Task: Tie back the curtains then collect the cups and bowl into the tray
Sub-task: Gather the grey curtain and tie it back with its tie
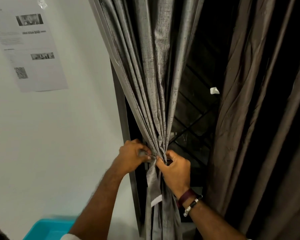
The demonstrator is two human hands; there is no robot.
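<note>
Two forearms rise from the bottom edge of the frame, nearest the camera, and meet at the gathered grey curtain (156, 94) in the lower centre. At the bottom left corner sits a turquoise tray (47, 229), only partly in view; what shows of its inside holds nothing visible.

Left hand (132, 155) lies on the left side of the bunched fabric, its fingers curled and pinching a narrow grey tie-back strip (153, 179) against the curtain. Right hand (176, 170) grips the bunch from the right, fingers curled round the folds and thumb pressed at the gather. Its wrist carries two bands (189, 199), one dark red and one black with a silver piece.

One grey curtain runs with its long axis nearly upright, leaning from the upper centre down to the pinch point, then hanging straight below. The strip's loose end dangles down along it, ending in a white patch. A second, brown curtain (260, 118) hangs at the right, ungathered. Between the two curtains shows a dark window with a diagonal grille (194, 122).

On the white wall at upper left is one printed sheet (29, 49) with pictures and a square code.
</note>
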